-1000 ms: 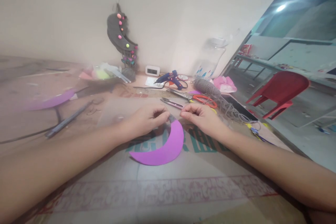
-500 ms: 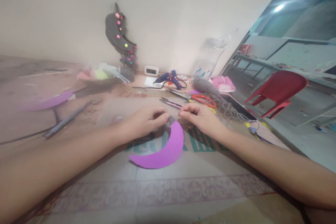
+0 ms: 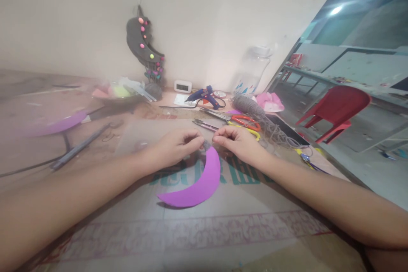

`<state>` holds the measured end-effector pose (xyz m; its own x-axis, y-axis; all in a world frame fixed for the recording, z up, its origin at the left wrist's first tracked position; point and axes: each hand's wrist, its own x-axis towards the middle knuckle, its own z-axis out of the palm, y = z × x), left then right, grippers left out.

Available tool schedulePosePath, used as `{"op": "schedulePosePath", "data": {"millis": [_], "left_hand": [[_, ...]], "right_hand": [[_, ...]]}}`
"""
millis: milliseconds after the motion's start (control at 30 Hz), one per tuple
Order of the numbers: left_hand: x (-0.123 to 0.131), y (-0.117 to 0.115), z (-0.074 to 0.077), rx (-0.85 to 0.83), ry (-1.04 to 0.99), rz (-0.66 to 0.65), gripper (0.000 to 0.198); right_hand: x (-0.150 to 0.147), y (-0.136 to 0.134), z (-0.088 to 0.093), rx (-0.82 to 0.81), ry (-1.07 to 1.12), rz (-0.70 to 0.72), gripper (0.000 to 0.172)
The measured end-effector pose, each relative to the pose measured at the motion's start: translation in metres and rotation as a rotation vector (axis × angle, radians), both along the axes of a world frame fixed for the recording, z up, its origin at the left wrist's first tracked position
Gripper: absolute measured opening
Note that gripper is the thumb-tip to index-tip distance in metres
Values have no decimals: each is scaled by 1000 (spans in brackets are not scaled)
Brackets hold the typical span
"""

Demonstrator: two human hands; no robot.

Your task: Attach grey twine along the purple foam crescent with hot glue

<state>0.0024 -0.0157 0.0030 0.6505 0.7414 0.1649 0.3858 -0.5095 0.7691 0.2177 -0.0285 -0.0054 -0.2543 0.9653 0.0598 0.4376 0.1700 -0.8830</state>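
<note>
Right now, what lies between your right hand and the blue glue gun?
Head view: slim snips and orange-handled scissors lie between right hand and glue gun.

Upper tip of purple foam crescent (image 3: 200, 185) hidden under the pinched fingertips of left hand (image 3: 177, 146) and right hand (image 3: 237, 142); a small grey bit there, unidentifiable. Toward 9 o'clock, haze: flat purple shape (image 3: 60, 124) and contents of shallow dish (image 3: 121, 99) unclear. Small white clock (image 3: 182, 86) at 12 o'clock: display unreadable. Forearms cut by frame edges.
</note>
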Motion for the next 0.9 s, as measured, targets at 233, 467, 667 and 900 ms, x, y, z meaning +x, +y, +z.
{"op": "schedulePosePath", "data": {"millis": [233,467,667,900], "left_hand": [[0,0,-3,-78,-64,5,35],[0,4,-8,-110,-187,105,36],[0,7,-3,74,-178,173,34],[0,6,-1,64,-173,148,28]], "right_hand": [[-1,-2,3,96,9,-31,28],[5,-4,8,323,194,-141,23],[3,-9,9,151,48,51,37],[-4,-13,11,171,-35,68,36]]}}
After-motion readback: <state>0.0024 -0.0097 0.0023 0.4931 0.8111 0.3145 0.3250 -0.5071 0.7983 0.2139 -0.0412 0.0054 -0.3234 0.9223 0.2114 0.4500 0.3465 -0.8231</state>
